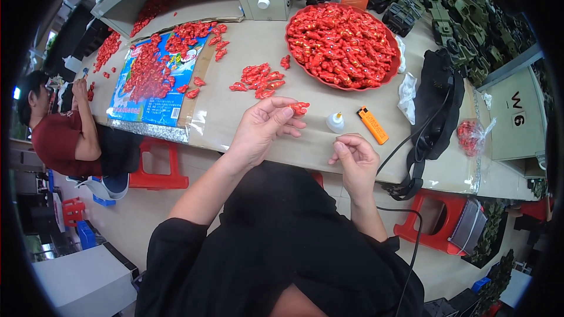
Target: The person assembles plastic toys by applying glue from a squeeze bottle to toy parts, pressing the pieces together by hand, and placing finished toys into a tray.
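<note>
Between the thumb and fingers of my left hand (pixel 264 126) is a small red glossy figurine (pixel 299 108) with gold marks, held over the table's front part. My right hand (pixel 357 157) is closed in a pinch at the table's near edge; whatever its fingertips hold, if anything, is too small to make out. A small white dropper bottle (pixel 335 122) with a yellowish tip stands between the hands. Right of it lies an orange lighter (pixel 372 125). Beyond my left hand is a loose group of similar red figurines (pixel 258 80).
A red round tray (pixel 288 53) heaped with figurines stands at the back. More figurines lie on blue printed cardboard (pixel 126 108) at left, by a grey machine (pixel 258 6). A black bag (pixel 437 103) and cable lie right. A co-worker (pixel 64 135) sits far left.
</note>
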The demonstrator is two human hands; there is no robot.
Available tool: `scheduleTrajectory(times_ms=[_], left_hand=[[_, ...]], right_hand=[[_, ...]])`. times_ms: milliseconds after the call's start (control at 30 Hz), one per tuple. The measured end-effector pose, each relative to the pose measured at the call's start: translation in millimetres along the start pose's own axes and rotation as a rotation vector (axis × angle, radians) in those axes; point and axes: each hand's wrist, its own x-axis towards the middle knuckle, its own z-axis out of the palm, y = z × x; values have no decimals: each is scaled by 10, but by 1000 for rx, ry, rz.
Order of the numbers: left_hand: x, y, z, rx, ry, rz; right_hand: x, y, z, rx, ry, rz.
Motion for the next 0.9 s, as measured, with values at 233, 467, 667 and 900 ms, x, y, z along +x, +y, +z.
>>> scheduleTrajectory(times_ms=[233,467,667,900], left_hand=[[-19,-8,33,-1,-13,-12],[-96,0,44,5,-53,13],[-155,-1,22,12,-49,36],[-214,-18,37,258,-9,292]], right_hand=[[10,17,-32,39,-40,35],[-4,16,-17,-7,-52,36],[-8,-1,19,-46,-29,34],[-12,9,33,-68,-32,27]])
